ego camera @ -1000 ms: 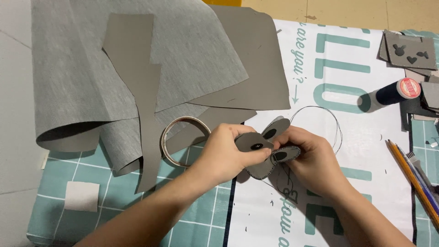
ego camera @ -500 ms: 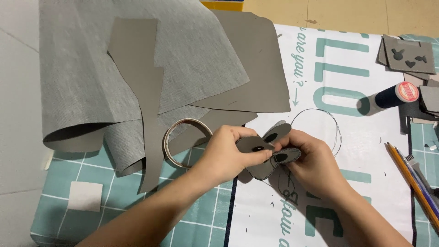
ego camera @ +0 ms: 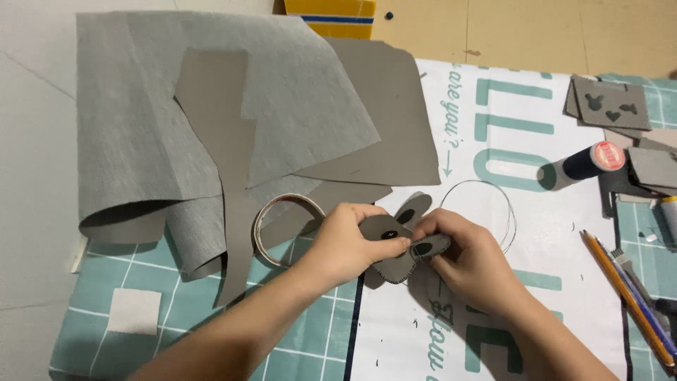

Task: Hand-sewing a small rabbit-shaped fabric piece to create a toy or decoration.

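My left hand (ego camera: 344,243) and my right hand (ego camera: 467,262) meet low in the middle of the head view, both pinching a small grey felt piece (ego camera: 396,243) with rounded lobes, stitched edges and dark oval spots. The left fingers grip its left lobe, the right fingers its right lobe. A thin dark thread (ego camera: 485,185) loops away from the piece over the white printed sheet (ego camera: 536,233). A roll of tape (ego camera: 282,212) lies just left of my left hand.
Large grey felt sheets (ego camera: 211,127) and cut grey pieces cover the upper left of the green cutting mat (ego camera: 176,310). A dark thread spool with a red top (ego camera: 589,162), grey scraps (ego camera: 610,102) and pencils (ego camera: 627,296) lie at the right.
Both hands stay on the felt piece with only small finger shifts. The view has drifted slightly.
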